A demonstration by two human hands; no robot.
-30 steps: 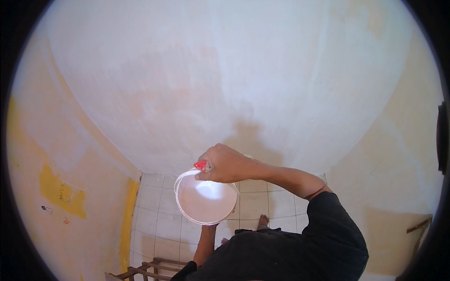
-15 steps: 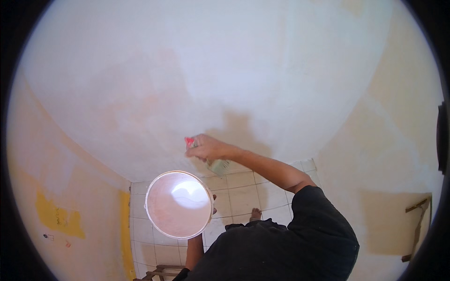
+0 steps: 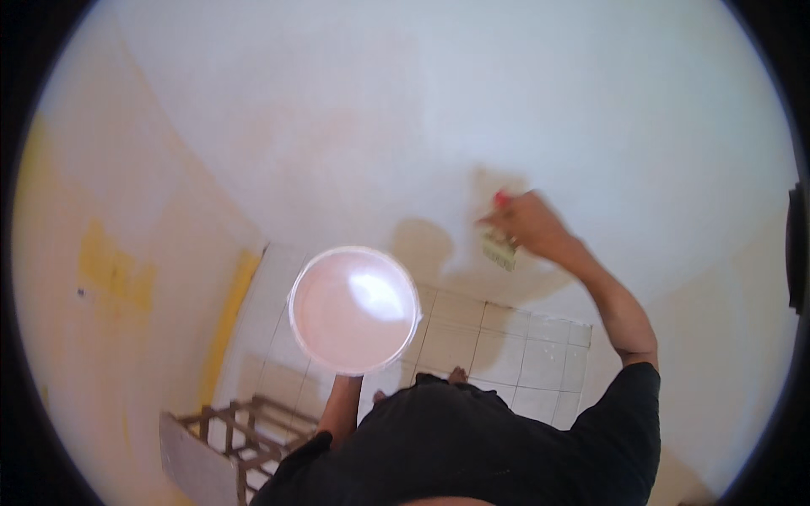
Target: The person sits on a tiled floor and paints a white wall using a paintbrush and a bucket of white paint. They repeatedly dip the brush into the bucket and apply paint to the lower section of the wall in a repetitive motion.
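Note:
My right hand [image 3: 530, 226] is closed round a paintbrush [image 3: 499, 251]. The red end of its handle pokes out above the fingers, and the wide, pale bristle end hangs below them. Hand and brush are in front of the pale wall [image 3: 354, 126], whether touching it I cannot tell. A round white bucket [image 3: 292, 325] of pale pinkish paint [image 3: 337, 325] is held up at the left, its open top facing me. My left forearm [image 3: 342, 409] runs up beneath it; the bucket hides the hand that supports it. Light glares off the paint's surface.
A brown wooden frame with a pale panel, perhaps a stool [image 3: 245, 430], stands at the lower left. White floor tiles [image 3: 456, 325] lie below the wall. The left wall [image 3: 186, 253] bears a yellow patch [image 3: 110, 268] and a yellow corner strip [image 3: 232, 316].
My right hand has carried the brush up and to the right along the wall. The view has shifted, bringing more of the wooden frame in; the bucket appears slightly higher and further right.

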